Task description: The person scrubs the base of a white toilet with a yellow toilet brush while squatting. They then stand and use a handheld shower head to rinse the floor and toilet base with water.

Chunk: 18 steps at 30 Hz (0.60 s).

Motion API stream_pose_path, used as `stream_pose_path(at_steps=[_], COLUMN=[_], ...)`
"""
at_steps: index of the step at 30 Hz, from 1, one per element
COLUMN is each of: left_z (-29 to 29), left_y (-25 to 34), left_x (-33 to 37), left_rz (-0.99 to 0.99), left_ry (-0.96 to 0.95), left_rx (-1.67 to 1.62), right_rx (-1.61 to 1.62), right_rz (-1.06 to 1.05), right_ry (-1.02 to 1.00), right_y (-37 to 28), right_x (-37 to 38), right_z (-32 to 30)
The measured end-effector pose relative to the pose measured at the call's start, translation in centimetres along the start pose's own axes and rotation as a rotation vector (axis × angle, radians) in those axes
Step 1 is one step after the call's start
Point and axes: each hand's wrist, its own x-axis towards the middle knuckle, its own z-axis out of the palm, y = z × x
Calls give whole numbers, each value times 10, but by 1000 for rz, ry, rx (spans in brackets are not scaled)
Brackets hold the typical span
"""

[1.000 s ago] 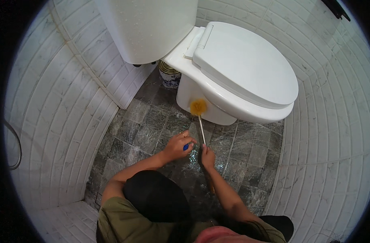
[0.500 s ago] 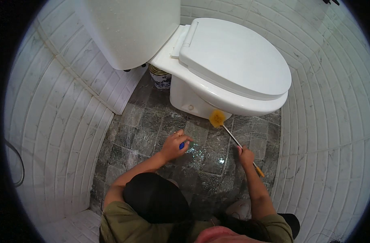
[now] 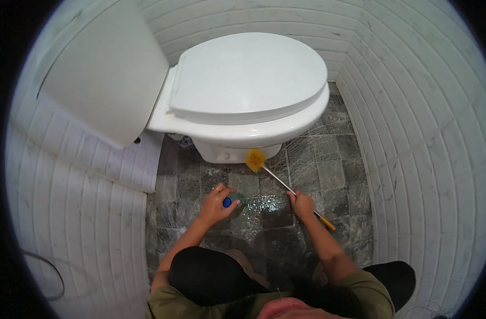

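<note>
My right hand (image 3: 301, 204) is closed round the metal handle of a toilet brush (image 3: 279, 179). Its yellow bristle head is at the lower front of the toilet's base (image 3: 213, 153), and its yellow grip end sticks out behind my hand. Left of it, my left hand (image 3: 216, 204) is wrapped round a clear greenish bottle (image 3: 236, 200) with a blue cap, held low over the wet floor; my fingers hide part of it. The white toilet (image 3: 248, 74) stands ahead with its lid down.
White cistern (image 3: 110, 74) rises at the left of the bowl. Marbled tile walls (image 3: 418, 159) close in on both sides. The grey tile floor (image 3: 328, 175) shines wet between my hands. A dark hose (image 3: 54, 271) hangs at the lower left wall.
My view has turned and shifted, so the toilet appears further left and more level. Both hands keep their holds, and the brush head stays by the toilet base. More of the bottle shows now.
</note>
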Motion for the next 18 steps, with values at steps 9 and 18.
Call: stream_pose_path(at_steps=[9, 18], left_z=[-23, -112], left_y=[34, 147], left_x=[32, 120], left_rz=[145, 386], left_ry=[-105, -105], left_rx=[228, 374], right_rx=[474, 899], right_rz=[350, 298], right_ry=[228, 5], right_y=[33, -30], right_x=[-17, 39], right_z=[20, 0])
